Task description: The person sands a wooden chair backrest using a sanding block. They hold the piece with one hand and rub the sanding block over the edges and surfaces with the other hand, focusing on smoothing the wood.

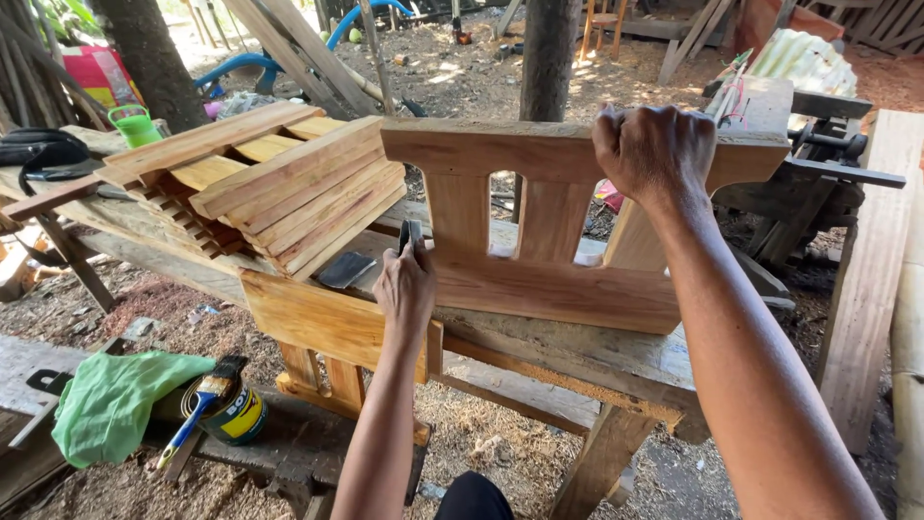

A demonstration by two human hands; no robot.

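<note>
The right hand [654, 149] is closed tight over the top rail of a wooden panel [553, 284], a frame with two rails joined by short uprights and gaps between them. The panel stands tilted on the workbench [616, 361], its lower rail along the near edge.

The left hand [404, 289] is clamped on a small dark tool [410, 235], pressed against the panel's lower rail at its left end. What kind of tool it is cannot be told.

Just left of that hand a dark flat piece [345, 271] lies on the bench. Behind it, a stack of boards [289, 188] fills the bench's left end.

Under the bench's left corner, on a low plank, a tin [234, 414] lies on its side with a brush [197, 409] across it, touching a green cloth [111, 400]. Sawdust covers the ground around it.
</note>
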